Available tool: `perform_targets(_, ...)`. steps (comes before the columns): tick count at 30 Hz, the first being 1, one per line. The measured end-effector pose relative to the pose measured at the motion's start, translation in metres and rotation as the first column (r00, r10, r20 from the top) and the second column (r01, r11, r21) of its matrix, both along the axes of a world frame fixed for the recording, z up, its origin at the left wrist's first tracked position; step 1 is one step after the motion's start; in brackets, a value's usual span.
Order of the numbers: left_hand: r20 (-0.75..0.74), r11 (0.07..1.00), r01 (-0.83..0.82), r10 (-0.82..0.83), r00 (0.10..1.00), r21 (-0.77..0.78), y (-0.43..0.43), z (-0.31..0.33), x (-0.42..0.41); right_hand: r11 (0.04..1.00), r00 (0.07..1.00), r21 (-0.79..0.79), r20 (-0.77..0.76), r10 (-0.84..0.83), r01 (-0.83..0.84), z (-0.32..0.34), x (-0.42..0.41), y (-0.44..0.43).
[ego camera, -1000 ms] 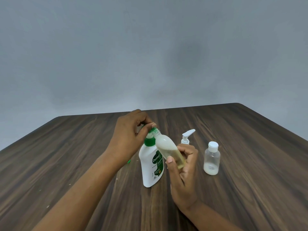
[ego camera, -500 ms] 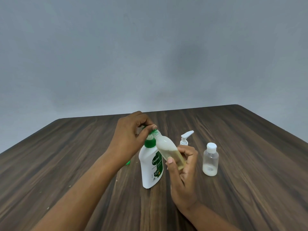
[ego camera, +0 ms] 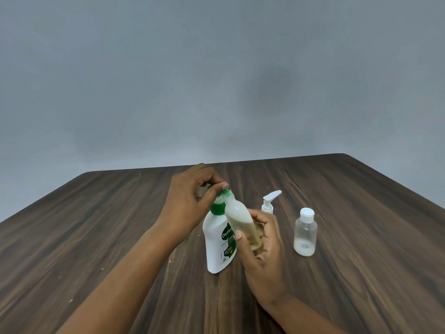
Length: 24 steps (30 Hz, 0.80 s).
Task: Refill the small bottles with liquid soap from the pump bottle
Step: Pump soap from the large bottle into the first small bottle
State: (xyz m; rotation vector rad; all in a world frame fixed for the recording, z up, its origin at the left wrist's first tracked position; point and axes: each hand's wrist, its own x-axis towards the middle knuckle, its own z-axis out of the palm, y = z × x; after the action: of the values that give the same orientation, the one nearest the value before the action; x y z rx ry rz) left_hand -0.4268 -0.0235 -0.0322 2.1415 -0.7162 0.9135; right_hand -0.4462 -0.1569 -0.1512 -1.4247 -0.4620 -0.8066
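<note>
On the tabletop (ego camera: 96, 237), the left hand (ego camera: 190, 206) curls its fingers round the top of the pump bottle (ego camera: 216, 247), and the right hand (ego camera: 263, 254) holds a tilted small bottle (ego camera: 240, 220) against that top.

Stood on table (ego camera: 120, 237): pump bottle (ego camera: 215, 244) leftmost, dispenser (ego camera: 270, 202) right and behind, capped bottle (ego camera: 305, 233) rightmost. Tilted before pump bottle's right side: small bottle (ego camera: 239, 219).

This looks like a plain room in a home, though that is uncertain. A dark wood-grain table (ego camera: 96, 237) stands before a bare grey wall (ego camera: 216, 80), with a household soap bottle (ego camera: 215, 249) and a small clear bottle (ego camera: 305, 233) on it.
</note>
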Motion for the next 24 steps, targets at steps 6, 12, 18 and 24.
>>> perform_targets(6, -0.057, 0.995, 0.041, -0.036, 0.998, 0.093, 0.002, 0.002, 0.003, 0.997, 0.997, -0.005, 0.03, -0.075, 0.075, 0.004, -0.001, -0.002)
perform_targets(12, -0.016, 0.999, 0.031, -0.031, 0.999, -0.023, 0.001, -0.005, 0.003, 0.996, 0.996, -0.013, 0.036, -0.085, 0.085, 0.005, -0.001, -0.003)
perform_targets(18, -0.062, 0.985, 0.058, -0.07, 0.996, -0.165, 0.006, -0.008, 0.006, 0.99, 0.996, 0.121, -0.052, 0.075, -0.068, 0.002, 0.001, -0.002)
perform_targets(24, -0.252, 0.781, 0.123, -0.341, 0.906, -0.613, 0.019, -0.014, 0.009, 0.979, 0.987, 0.147, -0.059, 0.152, -0.142, 0.002, -0.001, -0.001)
